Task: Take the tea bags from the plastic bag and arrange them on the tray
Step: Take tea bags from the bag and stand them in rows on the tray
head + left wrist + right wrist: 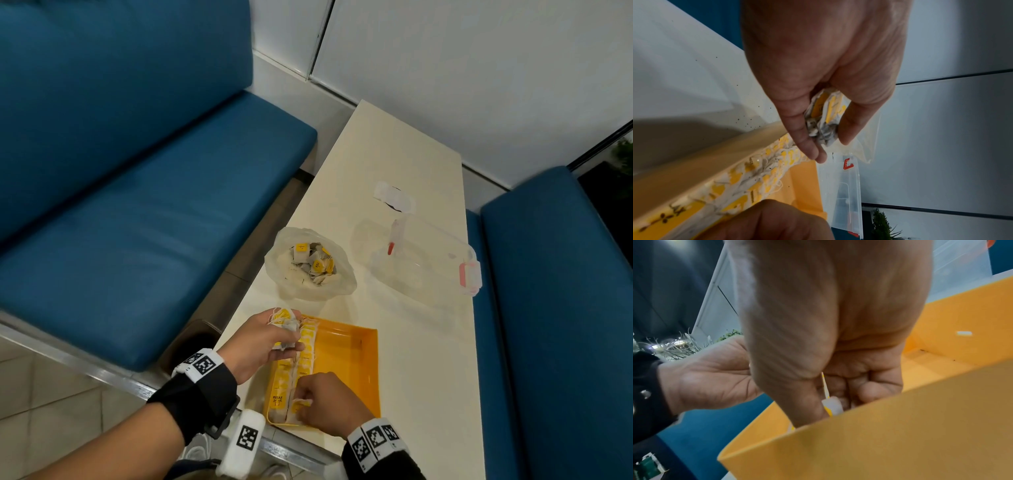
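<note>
Two rows of tea bags lie along the left side of the yellow tray, which sits at the near end of the table. Left hand grips a bunch of tea bags over the tray's far left corner, fingers and thumb curled round them. Right hand is at the tray's near edge, pinching one tea bag at the near end of the second row. Plastic bag stands open beyond the tray, more tea bags inside. Clear lidded container sits to its right.
</note>
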